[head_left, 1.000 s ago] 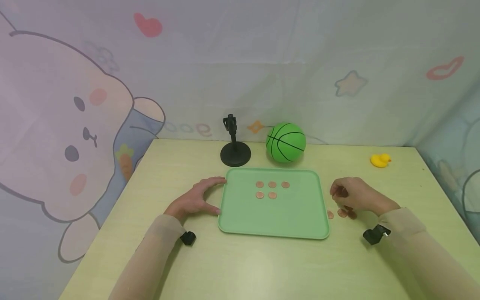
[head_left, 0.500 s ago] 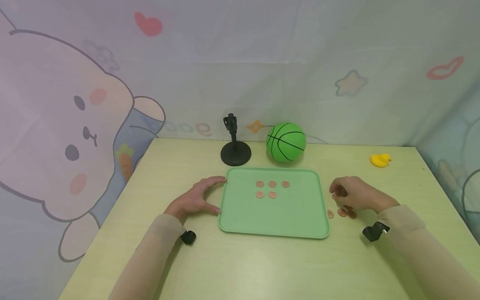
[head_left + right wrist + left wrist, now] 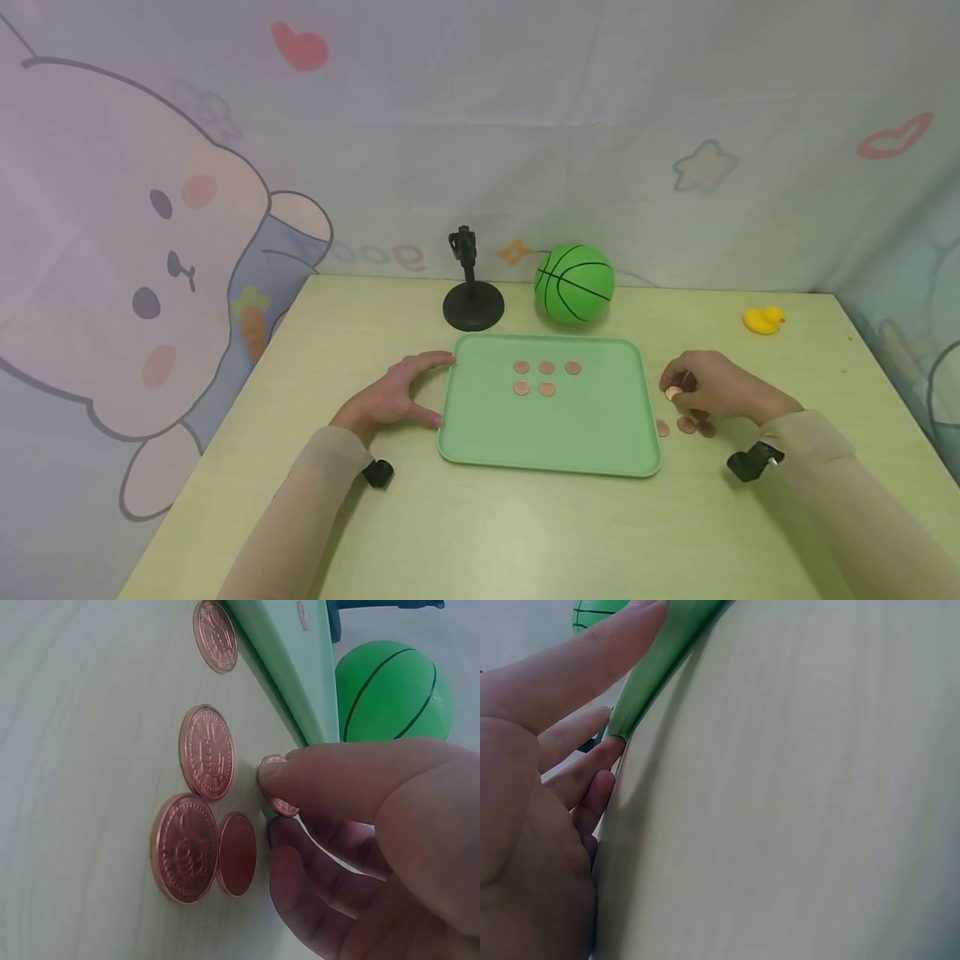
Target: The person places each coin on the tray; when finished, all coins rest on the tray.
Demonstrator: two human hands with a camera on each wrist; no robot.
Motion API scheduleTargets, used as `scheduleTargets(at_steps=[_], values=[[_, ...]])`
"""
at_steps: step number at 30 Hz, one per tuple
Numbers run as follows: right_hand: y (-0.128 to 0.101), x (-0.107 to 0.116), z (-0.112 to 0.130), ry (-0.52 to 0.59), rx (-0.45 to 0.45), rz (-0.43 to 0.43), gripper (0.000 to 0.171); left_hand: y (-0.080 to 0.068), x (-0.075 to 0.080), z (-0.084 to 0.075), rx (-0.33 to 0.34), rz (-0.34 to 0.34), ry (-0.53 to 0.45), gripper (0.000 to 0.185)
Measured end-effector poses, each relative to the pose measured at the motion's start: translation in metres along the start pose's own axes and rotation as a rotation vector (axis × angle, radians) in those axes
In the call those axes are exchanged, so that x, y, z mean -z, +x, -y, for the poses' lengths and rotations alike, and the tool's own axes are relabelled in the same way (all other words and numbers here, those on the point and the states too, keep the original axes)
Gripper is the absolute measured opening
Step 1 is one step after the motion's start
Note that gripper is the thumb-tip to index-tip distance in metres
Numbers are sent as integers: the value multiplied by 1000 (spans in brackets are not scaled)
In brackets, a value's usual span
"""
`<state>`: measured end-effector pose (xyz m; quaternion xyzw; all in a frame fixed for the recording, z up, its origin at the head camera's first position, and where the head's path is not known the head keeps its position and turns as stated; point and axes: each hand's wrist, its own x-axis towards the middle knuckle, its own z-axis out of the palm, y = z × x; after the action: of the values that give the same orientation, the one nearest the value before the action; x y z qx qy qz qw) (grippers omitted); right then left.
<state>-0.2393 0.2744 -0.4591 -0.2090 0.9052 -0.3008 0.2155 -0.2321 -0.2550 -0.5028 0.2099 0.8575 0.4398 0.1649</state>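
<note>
L hand (image 3: 390,400) flat on table (image 3: 480,533), fingers straight, thumb + fingertips touching left rim of green tray (image 3: 592,450), bracing not gripping. Tray holds 5 copper coins (image 3: 547,377): row of 3, 2 below. R hand (image 3: 712,387) just right of tray, thumb + index pinching one coin (image 3: 673,392) on edge, lifted off table. 3 loose coins (image 3: 686,426) lie under that hand. Risk imo: pinch is only on the coin rim, thin + slick, so it could slip, drop, roll off table or knock the laid rows.
</note>
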Motion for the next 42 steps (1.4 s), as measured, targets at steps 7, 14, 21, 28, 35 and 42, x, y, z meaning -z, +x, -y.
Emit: scheduleTargets(at_steps=[7,14,21,28,35,42], values=[[-4,0,-2,27,39,-13,14,0,0,0,-4,2,-21,100],[-4,0,-8,-18,78,-48,13,0,-1,1,6,0,-26,100],[-8,2,-12,28,62,-27,23,0,0,2,4,2,-19,101],[-11,3,-11,7,85,-47,23,0,0,3,1,-1,-9,101],[-10,2,-10,-63,111,-62,19,-1,0,0,5,-4,-15,101],[-9,2,-5,-124,130,-109,9,-1,0,0,6,-4,-15,101]])
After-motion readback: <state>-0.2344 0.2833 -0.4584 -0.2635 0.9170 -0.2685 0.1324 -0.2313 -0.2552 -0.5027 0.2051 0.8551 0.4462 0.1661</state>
